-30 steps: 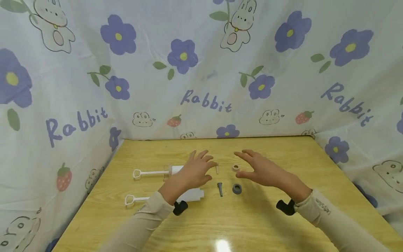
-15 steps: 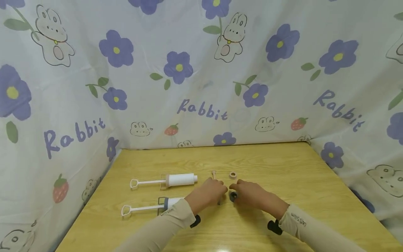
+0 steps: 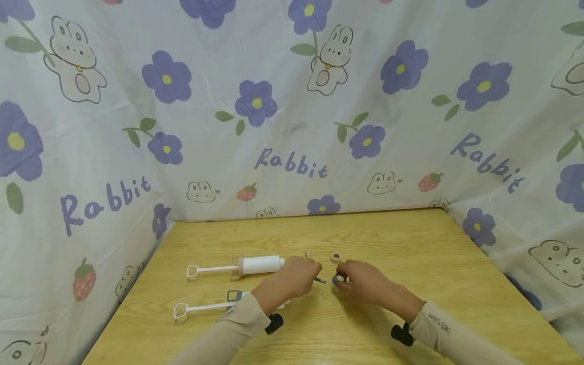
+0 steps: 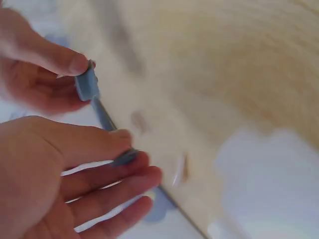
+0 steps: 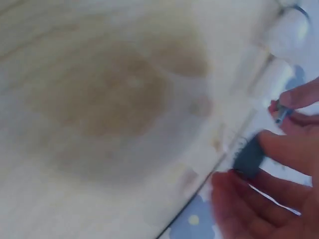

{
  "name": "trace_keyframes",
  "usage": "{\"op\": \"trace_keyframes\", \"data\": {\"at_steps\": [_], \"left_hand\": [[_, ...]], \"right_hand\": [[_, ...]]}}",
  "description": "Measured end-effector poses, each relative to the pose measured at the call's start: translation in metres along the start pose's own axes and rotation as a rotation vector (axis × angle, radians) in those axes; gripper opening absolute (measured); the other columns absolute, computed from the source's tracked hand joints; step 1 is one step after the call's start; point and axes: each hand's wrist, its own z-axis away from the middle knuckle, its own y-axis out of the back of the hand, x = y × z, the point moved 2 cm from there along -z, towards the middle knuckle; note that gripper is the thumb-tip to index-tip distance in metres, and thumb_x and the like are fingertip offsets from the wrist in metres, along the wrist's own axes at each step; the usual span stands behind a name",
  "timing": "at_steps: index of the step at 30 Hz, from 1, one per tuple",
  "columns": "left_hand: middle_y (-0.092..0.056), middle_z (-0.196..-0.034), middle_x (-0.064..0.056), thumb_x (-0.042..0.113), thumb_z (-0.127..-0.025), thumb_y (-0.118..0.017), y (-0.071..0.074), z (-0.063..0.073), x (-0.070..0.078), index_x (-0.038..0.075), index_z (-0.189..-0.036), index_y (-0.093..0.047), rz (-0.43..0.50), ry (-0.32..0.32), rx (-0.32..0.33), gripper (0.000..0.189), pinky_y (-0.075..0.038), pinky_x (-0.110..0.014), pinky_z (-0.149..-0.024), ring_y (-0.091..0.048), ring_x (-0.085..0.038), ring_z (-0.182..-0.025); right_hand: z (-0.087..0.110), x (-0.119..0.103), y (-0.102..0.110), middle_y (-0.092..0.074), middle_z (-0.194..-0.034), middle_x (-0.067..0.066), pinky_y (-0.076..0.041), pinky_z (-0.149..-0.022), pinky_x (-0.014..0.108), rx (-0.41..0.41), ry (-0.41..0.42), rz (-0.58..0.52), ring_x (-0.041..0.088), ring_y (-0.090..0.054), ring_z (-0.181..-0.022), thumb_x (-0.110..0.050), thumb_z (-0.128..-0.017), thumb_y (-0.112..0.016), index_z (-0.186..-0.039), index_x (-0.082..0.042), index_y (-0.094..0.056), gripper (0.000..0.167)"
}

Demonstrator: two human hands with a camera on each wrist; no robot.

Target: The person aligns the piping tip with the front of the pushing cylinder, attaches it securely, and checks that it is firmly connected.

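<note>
In the head view my left hand (image 3: 292, 279) pinches a slim grey tapered nozzle (image 4: 103, 114) by its wider end, thumb against index finger. Its narrow end points toward the right hand. My right hand (image 3: 371, 286) grips a grey ring-shaped cap (image 5: 249, 157) between thumb and fingers. In the head view the nozzle tip and the cap are a small gap apart. Behind the hands lie a pale beige ring (image 3: 335, 257) and a small beige nozzle (image 3: 308, 254), the latter close to the left hand and partly hidden by it.
Left of the hands lie two syringe-like plunger tubes: one white with a beige collar (image 3: 261, 264), one with a grey collar and looped handle (image 3: 205, 307), its barrel mostly behind the left forearm. A patterned curtain (image 3: 292, 182) rises along the wooden table's back edge.
Both hands came down from hovering with spread fingers. The left took hold of the grey nozzle, the right of the grey cap. The nozzle has since turned its tip rightward, and the head view tilted up.
</note>
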Motion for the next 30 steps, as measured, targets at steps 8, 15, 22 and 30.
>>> {"op": "trace_keyframes", "data": {"at_steps": [8, 15, 22, 30], "left_hand": [[-0.069, -0.101, 0.0, 0.017, -0.103, -0.065, 0.038, 0.045, -0.045, 0.012, -0.115, -0.071, 0.417, 0.057, 0.441, 0.014, -0.052, -0.025, -0.063, -0.064, -0.011, -0.075], [-0.072, -0.093, 0.003, 0.017, -0.098, -0.072, 0.037, 0.057, -0.064, 0.013, -0.111, -0.073, 0.584, 0.182, 0.527, 0.014, -0.055, -0.027, -0.07, -0.067, -0.012, -0.081], [-0.073, -0.093, 0.003, 0.016, -0.097, -0.073, 0.035, 0.057, -0.062, 0.013, -0.109, -0.073, 0.606, 0.161, 0.539, 0.012, -0.055, -0.024, -0.068, -0.068, -0.011, -0.079], [-0.073, -0.098, 0.0, 0.016, -0.1, -0.07, 0.036, 0.052, -0.051, 0.011, -0.111, -0.071, 0.606, 0.093, 0.532, 0.013, -0.058, -0.028, -0.074, -0.069, -0.013, -0.084]], "right_hand": [[-0.005, -0.008, 0.045, -0.072, -0.111, 0.003, -0.058, -0.082, 0.034, 0.207, 0.032, -0.299, 0.014, -0.069, -0.096, -0.025, -0.103, -0.066, -0.13, -0.009, -0.065, 0.032], [-0.002, -0.006, 0.058, -0.07, -0.128, 0.01, -0.059, -0.095, 0.047, 0.273, 0.042, -0.447, 0.026, -0.072, -0.112, -0.03, -0.105, -0.061, -0.144, -0.015, -0.057, 0.042], [-0.002, -0.005, 0.05, -0.071, -0.126, 0.011, -0.059, -0.093, 0.047, 0.24, 0.025, -0.5, 0.029, -0.074, -0.109, -0.028, -0.106, -0.061, -0.141, -0.012, -0.059, 0.039], [-0.011, -0.018, 0.04, -0.072, -0.122, 0.014, -0.061, -0.088, 0.04, 0.212, 0.076, -0.542, 0.028, -0.075, -0.105, -0.022, -0.106, -0.061, -0.139, -0.005, -0.059, 0.038]]}}
